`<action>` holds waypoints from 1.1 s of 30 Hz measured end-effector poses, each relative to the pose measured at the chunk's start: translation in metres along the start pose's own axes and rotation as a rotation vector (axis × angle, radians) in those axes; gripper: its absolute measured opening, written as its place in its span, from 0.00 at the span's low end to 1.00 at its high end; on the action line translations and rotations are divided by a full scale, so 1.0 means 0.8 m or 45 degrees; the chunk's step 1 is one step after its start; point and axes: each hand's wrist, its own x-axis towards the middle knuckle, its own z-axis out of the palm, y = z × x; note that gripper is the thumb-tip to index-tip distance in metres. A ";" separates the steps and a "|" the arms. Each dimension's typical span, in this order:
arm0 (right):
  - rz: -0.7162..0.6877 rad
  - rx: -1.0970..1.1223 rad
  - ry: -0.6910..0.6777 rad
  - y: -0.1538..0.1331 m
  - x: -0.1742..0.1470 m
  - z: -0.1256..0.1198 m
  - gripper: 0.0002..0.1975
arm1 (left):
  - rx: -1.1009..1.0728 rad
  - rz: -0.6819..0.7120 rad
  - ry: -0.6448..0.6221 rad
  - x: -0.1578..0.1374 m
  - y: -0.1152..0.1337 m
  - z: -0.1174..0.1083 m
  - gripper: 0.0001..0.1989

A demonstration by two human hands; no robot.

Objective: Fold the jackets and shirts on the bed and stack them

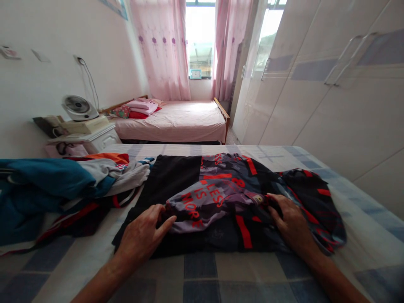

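Note:
A black and grey-purple shirt (217, 198) with red "LESS IS MORE" lettering lies spread across the checked bed sheet, its printed part folded over itself. At its left side my left hand (147, 227) is closed, fingers and thumb pinching a fold of the cloth. Near a small pale label on the shirt, my right hand (288, 221) grips the fabric, its fingertips partly hidden in the folds. A sleeve with red stripes (315, 202) lies bunched beyond my right hand.
A heap of clothes (63, 185) in teal, grey and orange lies left. Beyond stand a nightstand (104, 136) with a small fan (78, 107), and a second bed (186, 122) with pink bedding. White wardrobes (315, 109) line the right side.

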 end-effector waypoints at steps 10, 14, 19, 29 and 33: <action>0.011 0.045 -0.003 0.001 -0.002 -0.003 0.13 | 0.047 0.103 0.086 -0.001 0.010 0.014 0.18; -0.011 0.017 -0.023 0.006 -0.003 0.001 0.12 | 0.230 0.045 0.040 -0.004 0.017 0.012 0.23; 0.008 0.070 -0.045 0.007 -0.004 -0.002 0.11 | 0.132 0.016 -0.064 0.000 0.017 0.012 0.22; -0.017 0.099 0.184 -0.002 -0.002 -0.021 0.08 | -0.462 0.188 0.338 0.011 0.002 -0.038 0.14; -0.240 0.103 0.332 -0.009 -0.009 -0.038 0.04 | -0.540 0.193 0.603 0.005 -0.019 -0.066 0.16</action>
